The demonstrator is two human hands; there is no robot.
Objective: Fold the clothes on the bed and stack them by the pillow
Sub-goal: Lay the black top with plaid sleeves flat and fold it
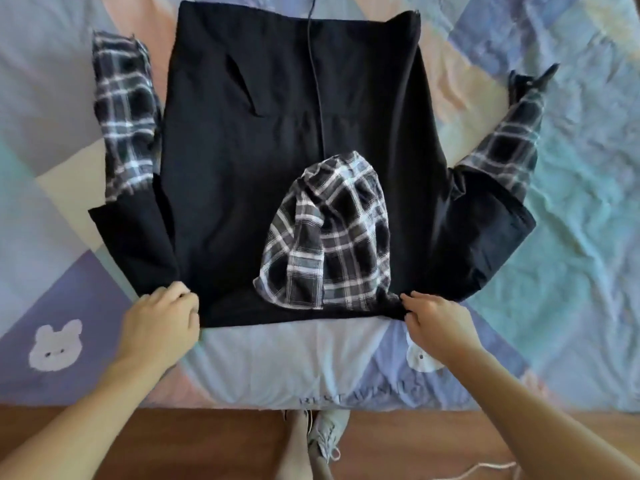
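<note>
Across the middle of the bed (pixel 588 237), with its pastel patchwork quilt, we saw a black hoodie (pixel 242 202) spread flat with its hood end toward us and its hem at the far side. Its plaid-lined hood (pixel 329 233) lay folded over onto the black body, near the near edge and slightly right of centre. A dark drawstring (pixel 317 84) ran down the far half of the garment, and a slit pocket (pixel 242 88) showed to its left. The left sleeve (pixel 126 133) lay along the garment's left side, its plaid part toward the far end, while the right sleeve (pixel 498 188) stretched out to the right, plaid toward its cuff. We had the left hand (pixel 162 327) at the near left corner of the hoodie, fingers curled onto the fabric at the shoulder, and the right hand (pixel 436 323) at the near right corner, its grip pinching the black edge just beside the hood. A bunny print (pixel 55 344) sat on the quilt at the near left. Below the bed's edge we saw a wooden floor (pixel 207 441) and a grey shoe (pixel 327 434).
</note>
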